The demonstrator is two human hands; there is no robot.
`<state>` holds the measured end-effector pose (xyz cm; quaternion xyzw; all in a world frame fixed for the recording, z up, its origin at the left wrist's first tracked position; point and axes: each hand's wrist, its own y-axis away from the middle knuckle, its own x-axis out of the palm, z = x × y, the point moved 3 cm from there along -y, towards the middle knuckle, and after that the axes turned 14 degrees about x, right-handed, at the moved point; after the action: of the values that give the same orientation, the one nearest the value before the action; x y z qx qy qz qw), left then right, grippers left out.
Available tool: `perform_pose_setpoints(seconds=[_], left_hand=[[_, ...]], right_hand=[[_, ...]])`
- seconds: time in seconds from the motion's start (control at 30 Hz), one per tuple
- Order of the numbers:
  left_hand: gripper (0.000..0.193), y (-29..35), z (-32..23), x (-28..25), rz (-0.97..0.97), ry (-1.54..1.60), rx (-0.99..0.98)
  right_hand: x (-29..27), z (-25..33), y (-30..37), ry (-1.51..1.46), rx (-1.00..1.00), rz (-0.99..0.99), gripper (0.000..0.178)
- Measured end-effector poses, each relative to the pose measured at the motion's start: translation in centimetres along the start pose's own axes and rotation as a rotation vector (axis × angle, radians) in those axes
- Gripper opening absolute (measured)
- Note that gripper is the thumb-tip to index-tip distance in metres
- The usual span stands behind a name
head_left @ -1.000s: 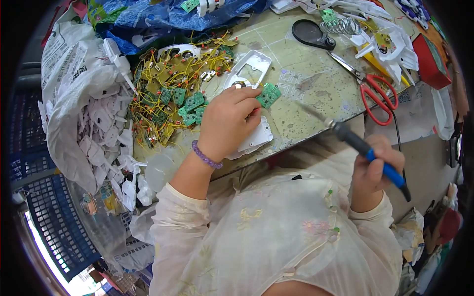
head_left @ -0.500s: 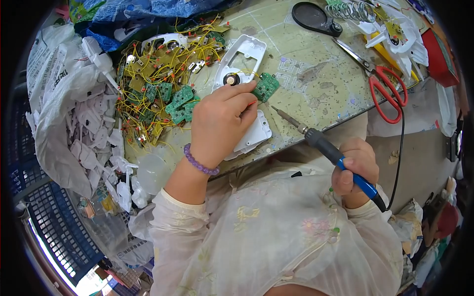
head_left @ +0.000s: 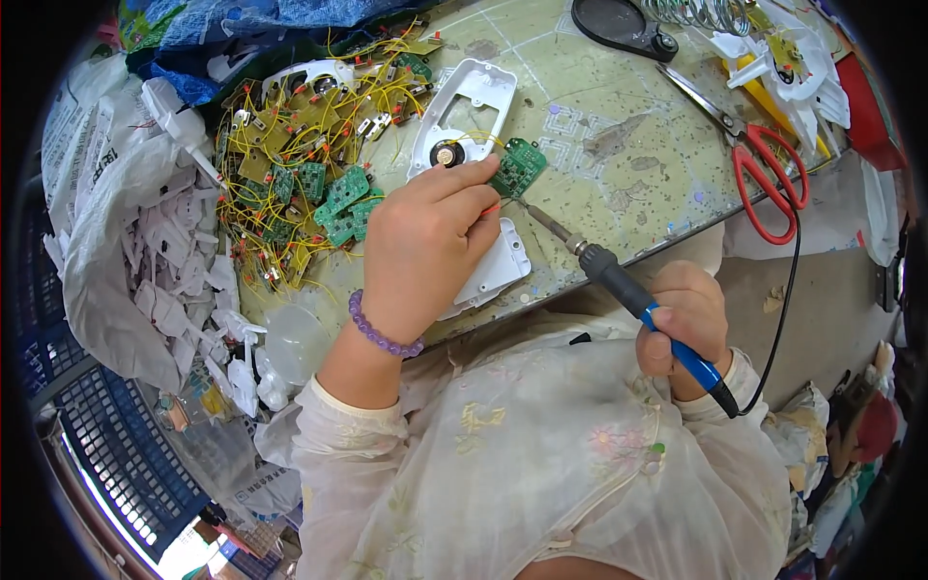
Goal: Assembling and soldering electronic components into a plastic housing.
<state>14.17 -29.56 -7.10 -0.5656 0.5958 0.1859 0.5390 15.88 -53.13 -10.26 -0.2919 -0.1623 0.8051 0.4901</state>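
Observation:
My left hand [head_left: 430, 222] is closed in a pinch at the near left edge of a small green circuit board [head_left: 519, 168]. A white plastic housing [head_left: 480, 92] with a round speaker [head_left: 446, 154] lies just beyond that hand, and thin yellow wire runs from it toward the board. Under the fingers, another white plastic shell [head_left: 498, 263] is partly hidden. My right hand [head_left: 688, 319] grips the blue handle of a soldering iron [head_left: 619, 275]. The iron's tip is at the board's near edge, close to my left fingertips; whether it touches cannot be seen.
Left of my hand lies a heap of wired circuit boards [head_left: 333, 193]. A white sack [head_left: 116, 290] of plastic parts stands farther left. Red-handled scissors [head_left: 759, 174], a black round-ended piece [head_left: 619, 24], a coil spring [head_left: 706, 12] and a red box [head_left: 867, 111] sit at the right.
The soldering iron has moved left and slightly up, bringing its tip from beside the circuit board to its near edge. My left hand keeps its pinch on the board. The view has shifted slightly.

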Motion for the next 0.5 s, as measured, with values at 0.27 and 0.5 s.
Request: perform_pose_setpoints(seconds=[0.27,0.5], left_hand=[[0.008,0.17,0.02,0.10,0.007,-0.005,-0.010],[0.009,0.22,-0.12,0.13,-0.010,-0.006,-0.023]], right_hand=[[0.11,0.03,-0.21,0.026,-0.018,0.007,0.019],[0.22,0.00,-0.25,0.019,-0.015,0.017,0.020]])
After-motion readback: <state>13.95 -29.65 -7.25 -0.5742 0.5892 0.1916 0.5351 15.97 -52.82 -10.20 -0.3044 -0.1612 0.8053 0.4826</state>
